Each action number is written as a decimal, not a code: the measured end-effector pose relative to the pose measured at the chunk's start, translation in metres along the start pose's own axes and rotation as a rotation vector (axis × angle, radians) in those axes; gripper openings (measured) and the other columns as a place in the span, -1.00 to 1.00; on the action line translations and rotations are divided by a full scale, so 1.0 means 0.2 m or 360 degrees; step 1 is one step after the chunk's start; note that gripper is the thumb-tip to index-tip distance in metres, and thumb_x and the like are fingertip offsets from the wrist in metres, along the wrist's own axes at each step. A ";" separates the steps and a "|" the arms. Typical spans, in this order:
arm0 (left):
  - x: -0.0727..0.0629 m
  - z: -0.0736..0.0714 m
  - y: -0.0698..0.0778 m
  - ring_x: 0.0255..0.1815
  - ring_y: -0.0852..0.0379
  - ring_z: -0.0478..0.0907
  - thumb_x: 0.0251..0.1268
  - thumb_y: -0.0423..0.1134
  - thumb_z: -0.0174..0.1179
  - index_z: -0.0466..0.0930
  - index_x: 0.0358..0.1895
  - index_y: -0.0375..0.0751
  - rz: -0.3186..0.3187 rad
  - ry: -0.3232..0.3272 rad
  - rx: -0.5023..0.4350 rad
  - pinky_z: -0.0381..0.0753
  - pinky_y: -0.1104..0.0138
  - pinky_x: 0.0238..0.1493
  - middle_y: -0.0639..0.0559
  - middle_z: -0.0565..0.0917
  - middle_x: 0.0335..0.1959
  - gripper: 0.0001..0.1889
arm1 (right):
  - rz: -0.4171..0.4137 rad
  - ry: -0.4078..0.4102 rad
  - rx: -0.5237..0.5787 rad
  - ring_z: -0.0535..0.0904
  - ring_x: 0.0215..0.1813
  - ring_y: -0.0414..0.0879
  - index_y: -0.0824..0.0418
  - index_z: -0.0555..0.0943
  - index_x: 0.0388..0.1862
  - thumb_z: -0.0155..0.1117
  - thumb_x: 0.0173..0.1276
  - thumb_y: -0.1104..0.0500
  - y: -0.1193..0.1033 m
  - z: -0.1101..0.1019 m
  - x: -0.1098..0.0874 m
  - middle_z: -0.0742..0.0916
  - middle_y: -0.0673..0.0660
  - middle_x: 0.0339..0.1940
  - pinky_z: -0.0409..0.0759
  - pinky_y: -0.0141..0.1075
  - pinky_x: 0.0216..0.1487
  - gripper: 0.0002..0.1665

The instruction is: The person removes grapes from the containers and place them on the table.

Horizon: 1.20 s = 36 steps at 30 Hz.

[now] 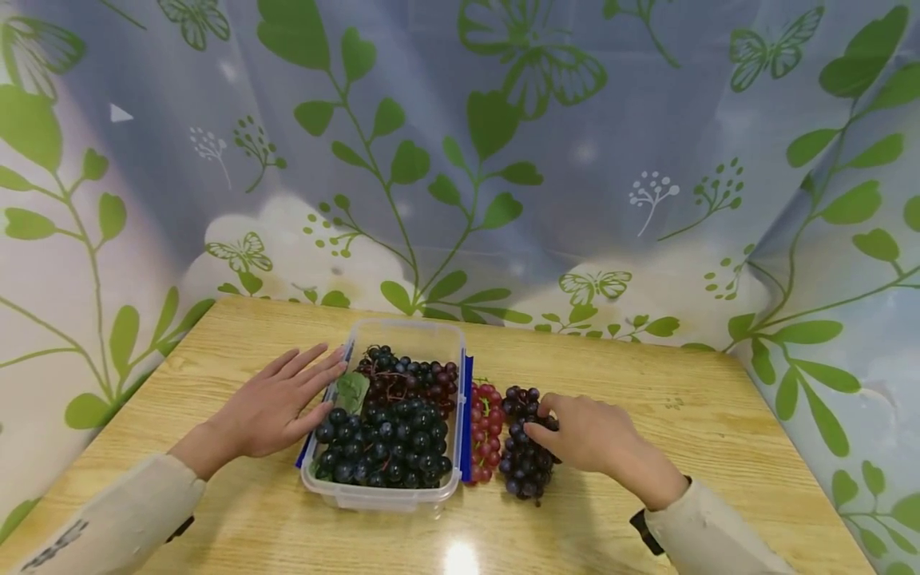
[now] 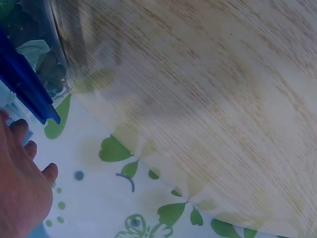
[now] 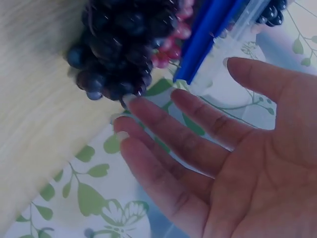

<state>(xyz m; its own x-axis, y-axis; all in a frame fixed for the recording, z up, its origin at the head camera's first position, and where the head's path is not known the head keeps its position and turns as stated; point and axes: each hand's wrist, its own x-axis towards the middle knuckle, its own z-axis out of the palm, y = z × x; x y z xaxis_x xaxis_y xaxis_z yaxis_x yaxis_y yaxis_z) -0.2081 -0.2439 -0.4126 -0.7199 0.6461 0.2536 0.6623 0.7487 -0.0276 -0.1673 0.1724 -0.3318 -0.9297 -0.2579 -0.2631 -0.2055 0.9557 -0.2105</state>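
Note:
A clear plastic container [image 1: 381, 501] with blue side clips [image 1: 467, 423] holds bunches of black grapes [image 1: 388, 443], darker red grapes [image 1: 438, 383] and a green leaf [image 1: 351, 391]. My left hand [image 1: 276, 406] is spread with straight fingers, the fingertips right at the container's left rim. Beside the right clip lies a bunch of red grapes [image 1: 486, 435], and right of that a dark purple bunch [image 1: 523, 467]. Over the purple bunch's right side is my right hand [image 1: 592, 435]. In the right wrist view its fingers [image 3: 183, 139] are loosely bent and apart, fingertips near the purple grapes [image 3: 114, 54], holding nothing.
Everything stands on a light wooden table [image 1: 668, 447]. A patterned cloth [image 1: 575, 160] with green leaves and butterflies rises behind the table's back edge and along both sides. The container is left of the table's middle, with the loose bunches close against its right side.

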 end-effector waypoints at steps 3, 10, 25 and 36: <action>0.00 0.00 0.00 0.48 -0.10 0.00 0.49 0.09 -0.12 0.22 0.46 -0.14 -0.0001 0.0004 0.0015 -0.02 -0.05 0.39 -0.07 0.14 0.49 -0.40 | -0.0023 0.0063 -0.0008 0.48 -0.61 -0.15 0.08 0.58 0.09 0.12 0.41 -0.17 -0.01 -0.03 0.01 0.63 -0.04 -0.55 0.35 -0.23 -0.64 -0.55; 0.00 0.00 0.00 0.48 -0.10 0.01 0.49 0.10 -0.12 0.25 0.44 -0.14 0.0021 0.0037 0.0055 -0.05 -0.04 0.40 -0.08 0.16 0.48 -0.40 | -0.0116 0.0259 -0.0038 0.61 -0.08 0.09 0.07 0.52 0.21 0.12 0.41 -0.17 -0.03 -0.08 0.08 0.63 0.16 0.09 0.57 0.03 -0.35 -0.48; 0.00 -0.01 0.00 0.48 -0.09 0.02 0.49 0.09 -0.13 0.26 0.44 -0.14 0.0013 0.0019 0.0047 -0.06 -0.04 0.40 -0.08 0.16 0.48 -0.41 | -0.0429 0.0307 0.0005 0.44 0.25 0.13 0.09 0.45 0.32 0.07 0.45 -0.08 -0.24 -0.22 0.35 0.49 0.16 0.31 0.42 0.08 0.16 -0.46; -0.01 -0.02 0.00 0.47 -0.10 0.04 0.50 0.08 -0.14 0.23 0.46 -0.13 0.0003 0.0009 0.0042 -0.01 -0.05 0.39 -0.09 0.17 0.47 -0.41 | -0.0536 0.0066 -0.0101 0.46 0.23 0.04 0.01 0.45 0.32 0.02 0.48 -0.12 -0.46 -0.32 0.54 0.48 0.08 0.33 0.50 0.03 0.07 -0.49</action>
<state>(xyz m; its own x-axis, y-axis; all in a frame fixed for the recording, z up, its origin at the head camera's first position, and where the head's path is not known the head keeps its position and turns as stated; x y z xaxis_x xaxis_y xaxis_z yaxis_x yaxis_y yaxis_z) -0.2060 -0.2446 -0.4090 -0.7174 0.6467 0.2591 0.6578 0.7512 -0.0538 -0.2682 0.0660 -0.2807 -0.8177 -0.5557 -0.1500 -0.5205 0.8251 -0.2196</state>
